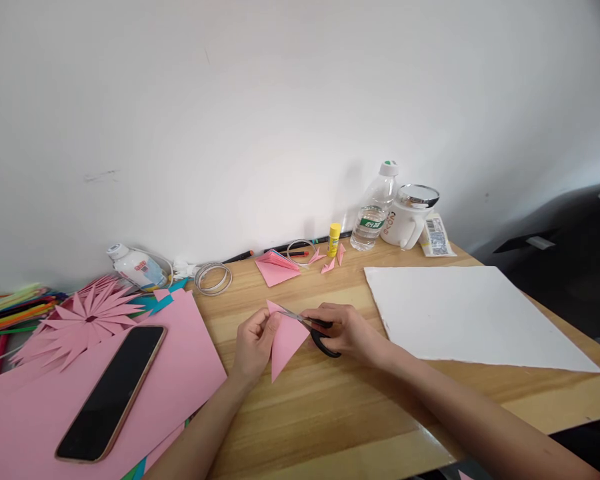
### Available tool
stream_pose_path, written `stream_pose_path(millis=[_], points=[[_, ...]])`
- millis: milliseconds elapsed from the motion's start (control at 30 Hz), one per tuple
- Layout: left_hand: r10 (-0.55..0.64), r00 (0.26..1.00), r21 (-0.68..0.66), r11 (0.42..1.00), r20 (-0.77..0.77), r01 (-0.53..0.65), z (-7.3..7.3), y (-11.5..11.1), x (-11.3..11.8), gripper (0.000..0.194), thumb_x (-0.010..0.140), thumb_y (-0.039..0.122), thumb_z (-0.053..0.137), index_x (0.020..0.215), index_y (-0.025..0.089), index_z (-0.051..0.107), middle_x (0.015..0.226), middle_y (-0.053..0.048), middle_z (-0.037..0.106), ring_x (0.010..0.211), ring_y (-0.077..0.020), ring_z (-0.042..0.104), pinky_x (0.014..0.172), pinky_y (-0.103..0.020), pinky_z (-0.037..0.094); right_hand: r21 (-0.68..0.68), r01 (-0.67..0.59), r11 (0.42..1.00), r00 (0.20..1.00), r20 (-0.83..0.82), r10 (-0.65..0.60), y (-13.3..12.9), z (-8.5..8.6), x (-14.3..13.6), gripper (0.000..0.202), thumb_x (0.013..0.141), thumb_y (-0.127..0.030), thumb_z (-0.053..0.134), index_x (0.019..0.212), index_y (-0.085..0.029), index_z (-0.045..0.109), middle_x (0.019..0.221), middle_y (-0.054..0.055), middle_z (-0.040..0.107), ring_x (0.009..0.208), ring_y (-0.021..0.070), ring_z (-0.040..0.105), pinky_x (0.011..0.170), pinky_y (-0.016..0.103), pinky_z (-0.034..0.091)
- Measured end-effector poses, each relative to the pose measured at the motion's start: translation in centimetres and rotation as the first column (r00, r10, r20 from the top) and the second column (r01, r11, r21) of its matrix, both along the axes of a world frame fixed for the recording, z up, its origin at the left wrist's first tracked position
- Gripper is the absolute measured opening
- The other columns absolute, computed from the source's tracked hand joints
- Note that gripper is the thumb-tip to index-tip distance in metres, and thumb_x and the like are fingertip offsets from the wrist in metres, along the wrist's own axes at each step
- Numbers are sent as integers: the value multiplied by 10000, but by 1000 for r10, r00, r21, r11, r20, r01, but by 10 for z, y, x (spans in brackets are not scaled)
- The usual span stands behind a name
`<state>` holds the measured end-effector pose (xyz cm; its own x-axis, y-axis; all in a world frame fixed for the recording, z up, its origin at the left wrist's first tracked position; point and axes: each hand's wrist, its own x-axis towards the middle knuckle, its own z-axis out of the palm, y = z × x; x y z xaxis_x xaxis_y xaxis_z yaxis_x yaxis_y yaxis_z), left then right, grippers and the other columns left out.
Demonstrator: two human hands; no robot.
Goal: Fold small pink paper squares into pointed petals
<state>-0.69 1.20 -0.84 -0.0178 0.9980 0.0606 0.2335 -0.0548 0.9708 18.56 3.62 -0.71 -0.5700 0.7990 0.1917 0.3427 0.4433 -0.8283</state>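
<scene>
My left hand pinches a folded triangle of pink paper over the middle of the wooden table. My right hand has its fingers in the black handles of the scissors. The scissors' metal blades lie across the upper part of the pink triangle, beside my left thumb. One point of the paper sticks up beyond the blades and another hangs down toward me. Small pink offcuts lie behind my hands, near a yellow glue stick.
A phone rests on pink sheets at left, near a pink paper flower. White board lies at right. Along the wall stand a water bottle, a mug, tape rings and folded pink paper.
</scene>
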Motion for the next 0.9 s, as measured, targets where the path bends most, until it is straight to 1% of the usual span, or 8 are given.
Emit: stream_pose_path(millis=[200,367,433,500,600,667,767,900], points=[[7,1000,22,1000,-9,-7,0,0,0,345,787,438,500,604,147,476,531,55,338,479,-62,264,427,-187,198,30,17,999,1000,-18,-16,-2,3,-1,197,743,-146,511,853,-176,672,636,-18,526,609,92,456,567,172,360],[12,1000,14,1000,-12,-11,0,1,0,354,784,430,510,577,151,445,526,58,330,473,-57,280,423,-179,208,-26,14,1000,997,-79,-16,1,-4,-1,239,758,-194,496,921,-182,671,698,-11,622,635,115,535,570,183,408],[20,1000,6,1000,5,-20,0,1,0,361,780,431,516,564,154,428,512,62,325,455,-51,278,408,-173,202,-37,82,996,992,-93,-85,5,-9,1,280,752,-195,500,989,-186,649,744,-4,645,666,131,568,602,205,438],[31,999,-13,999,24,-31,0,0,1,363,775,434,523,560,158,423,490,68,322,425,-45,278,385,-167,197,1,218,976,974,-66,-218,10,-14,6,340,733,-183,519,1059,-191,614,807,9,654,709,145,589,658,236,458],[35,997,-56,998,66,-31,-1,-1,3,354,764,445,530,566,166,437,460,71,351,373,-47,311,345,-166,219,131,391,911,910,95,-404,19,-17,14,452,694,-154,556,1144,-203,556,964,47,637,821,176,599,746,284,456],[32,996,-56,998,83,-28,-1,-1,3,346,758,443,537,569,166,454,460,64,392,357,-55,355,335,-171,252,204,420,884,855,238,-461,22,-16,19,481,695,-153,568,1171,-208,531,1056,66,611,895,200,590,771,298,445],[46,996,-24,999,74,-45,0,0,3,338,758,426,547,563,160,472,461,59,417,352,-53,380,336,-171,264,281,386,879,782,406,-473,25,-12,23,404,755,-145,521,1154,-207,537,1087,73,599,930,204,578,762,284,425],[85,994,-12,996,64,-85,0,1,3,342,760,418,553,553,156,481,451,66,400,345,-41,367,329,-162,253,366,286,885,679,575,-457,24,-9,21,363,820,-85,407,1138,-196,542,992,83,610,910,202,559,742,296,382]])
